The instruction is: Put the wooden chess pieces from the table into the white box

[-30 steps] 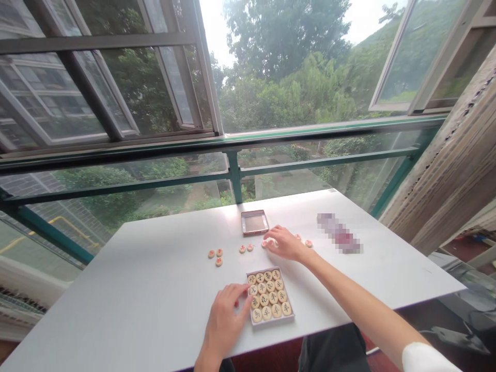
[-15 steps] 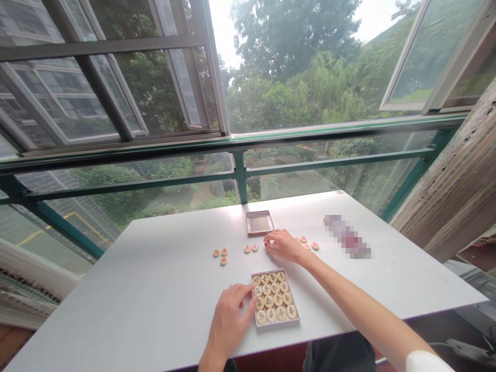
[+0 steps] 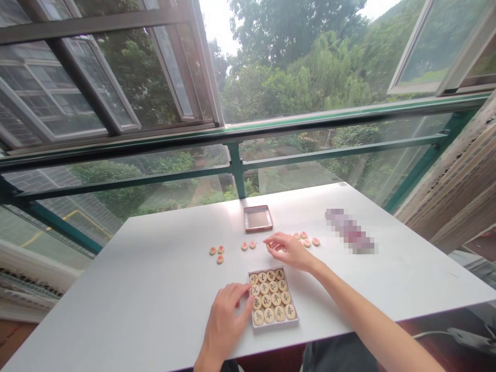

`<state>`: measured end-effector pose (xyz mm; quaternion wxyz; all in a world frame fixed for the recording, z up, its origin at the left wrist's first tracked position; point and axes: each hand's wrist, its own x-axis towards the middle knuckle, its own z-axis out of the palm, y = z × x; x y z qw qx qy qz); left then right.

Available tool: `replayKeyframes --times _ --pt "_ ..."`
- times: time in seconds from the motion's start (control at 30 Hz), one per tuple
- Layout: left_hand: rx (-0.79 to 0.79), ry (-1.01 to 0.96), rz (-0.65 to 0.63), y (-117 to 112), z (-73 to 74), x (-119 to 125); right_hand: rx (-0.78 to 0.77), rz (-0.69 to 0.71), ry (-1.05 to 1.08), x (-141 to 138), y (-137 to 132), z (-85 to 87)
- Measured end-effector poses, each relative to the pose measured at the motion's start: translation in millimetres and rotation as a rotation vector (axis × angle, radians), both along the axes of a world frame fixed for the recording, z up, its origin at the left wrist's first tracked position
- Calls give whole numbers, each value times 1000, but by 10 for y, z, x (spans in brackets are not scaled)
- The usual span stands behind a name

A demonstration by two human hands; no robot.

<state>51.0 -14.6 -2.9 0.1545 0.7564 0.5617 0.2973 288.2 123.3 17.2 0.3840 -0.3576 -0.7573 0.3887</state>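
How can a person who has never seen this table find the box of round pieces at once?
Look at the white table in front of the green railing. Near its closest edge, the left hand is at the left side of a shallow, squarish box. Unlike the brown-rimmed tray farther back, it holds four rows of four round pieces with black characters.

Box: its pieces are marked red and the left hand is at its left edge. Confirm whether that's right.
Wrong colour: in the head view, the pieces in the box are marked black. The left hand is at its left edge.
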Motion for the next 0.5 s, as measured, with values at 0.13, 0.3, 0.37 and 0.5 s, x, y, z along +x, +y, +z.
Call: replayKeyframes --times 0.13,0.3,0.37,0.5 --pt "-12 5 9 -4 8 6 -2 14 7 23 -9 -91" --pt "-23 15 6 6 -24 1 28 -13 -11 20 4 -193" --pt "-23 20 8 9 -41 -9 -16 -14 11 13 -7 -214" --pt "-27 22 -3 9 -70 -36 -249 41 158 -3 -36 -202"
